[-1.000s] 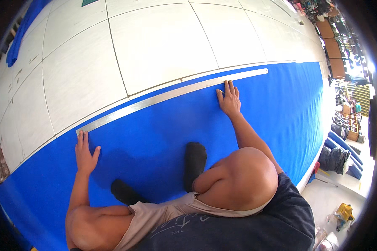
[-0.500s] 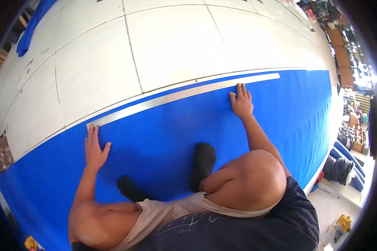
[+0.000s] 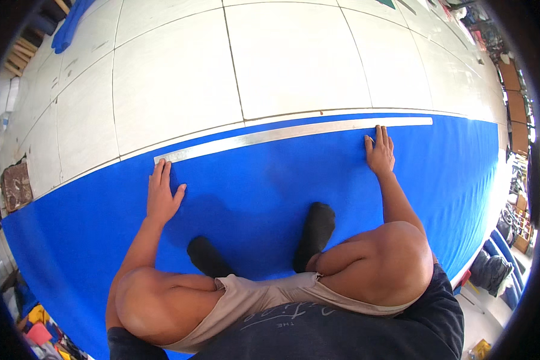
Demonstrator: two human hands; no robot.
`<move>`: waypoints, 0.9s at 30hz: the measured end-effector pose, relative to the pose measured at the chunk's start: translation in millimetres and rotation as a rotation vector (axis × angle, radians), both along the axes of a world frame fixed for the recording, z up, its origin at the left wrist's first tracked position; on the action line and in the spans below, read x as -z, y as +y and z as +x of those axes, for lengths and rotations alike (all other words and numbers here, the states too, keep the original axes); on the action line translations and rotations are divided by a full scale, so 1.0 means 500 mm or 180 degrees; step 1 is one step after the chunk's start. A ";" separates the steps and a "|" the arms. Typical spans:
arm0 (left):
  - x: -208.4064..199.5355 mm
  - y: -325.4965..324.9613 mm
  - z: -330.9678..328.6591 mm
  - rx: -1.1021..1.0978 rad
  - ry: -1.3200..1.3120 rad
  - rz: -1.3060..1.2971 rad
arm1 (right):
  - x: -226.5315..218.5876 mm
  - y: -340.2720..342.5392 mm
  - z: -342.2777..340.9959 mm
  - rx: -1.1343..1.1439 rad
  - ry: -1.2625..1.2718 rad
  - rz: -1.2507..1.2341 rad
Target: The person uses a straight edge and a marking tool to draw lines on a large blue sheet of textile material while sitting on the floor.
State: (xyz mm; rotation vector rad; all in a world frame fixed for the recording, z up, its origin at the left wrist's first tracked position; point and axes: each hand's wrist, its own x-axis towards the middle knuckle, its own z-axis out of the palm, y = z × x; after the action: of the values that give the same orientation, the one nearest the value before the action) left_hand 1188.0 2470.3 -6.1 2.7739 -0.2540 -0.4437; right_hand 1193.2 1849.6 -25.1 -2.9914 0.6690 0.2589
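A wide blue cloth [image 3: 270, 174] is spread flat on the floor beneath me. Along its far edge lies a long silvery metal ruler [image 3: 294, 132], slightly slanted, a narrow strip of blue showing beyond it. My left hand [image 3: 164, 195] rests flat, fingertips on the ruler's left end and thumb out to the side. Toward the other end, the fingertips of my right hand [image 3: 380, 155] touch the ruler's near edge, fingers stretched. A tiny pale spot shows by its thumb; I cannot make out what it is. My two dark-socked feet [image 3: 318, 231] stand on the cloth.
White floor tiles [image 3: 300, 60] stretch beyond the cloth. A brown block [image 3: 17, 187] sits by its left corner, and another blue cloth [image 3: 72, 27] lies far left. Cardboard boxes [image 3: 513, 108] and a dark plastic bag [image 3: 491, 273] are on the right.
The whole view has shifted, so the cloth, ruler and hands appear farther right. Both hands stay at the same places on the ruler.
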 end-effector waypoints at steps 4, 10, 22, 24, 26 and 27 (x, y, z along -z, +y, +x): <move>0.011 -0.010 0.004 0.0029 -0.0098 -0.0125 | -0.012 -0.018 -0.002 -0.0002 -0.0013 -0.0080; 0.010 -0.007 0.003 0.0003 -0.0028 -0.0053 | -0.004 -0.014 -0.001 -0.0023 -0.0020 -0.0061; 0.007 -0.012 0.006 -0.0005 0.0077 0.0090 | -0.003 -0.014 -0.004 -0.0041 0.0012 -0.0106; 0.006 -0.012 0.007 -0.0018 0.0083 0.0092 | -0.001 -0.011 -0.002 -0.0058 0.0013 -0.0128; 0.007 -0.017 0.011 -0.0026 0.0099 0.0076 | 0.001 -0.022 -0.002 -0.0118 -0.0031 -0.0202; 0.008 -0.020 0.012 -0.0017 0.0100 0.0074 | 0.001 -0.028 -0.005 -0.0067 -0.0003 -0.0177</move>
State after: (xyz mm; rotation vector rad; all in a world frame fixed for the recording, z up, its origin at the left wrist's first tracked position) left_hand 1194.0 2460.5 -10.2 2.7869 -0.2355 -0.4917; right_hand 1191.0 1835.6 -25.7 -3.0528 0.6557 0.2438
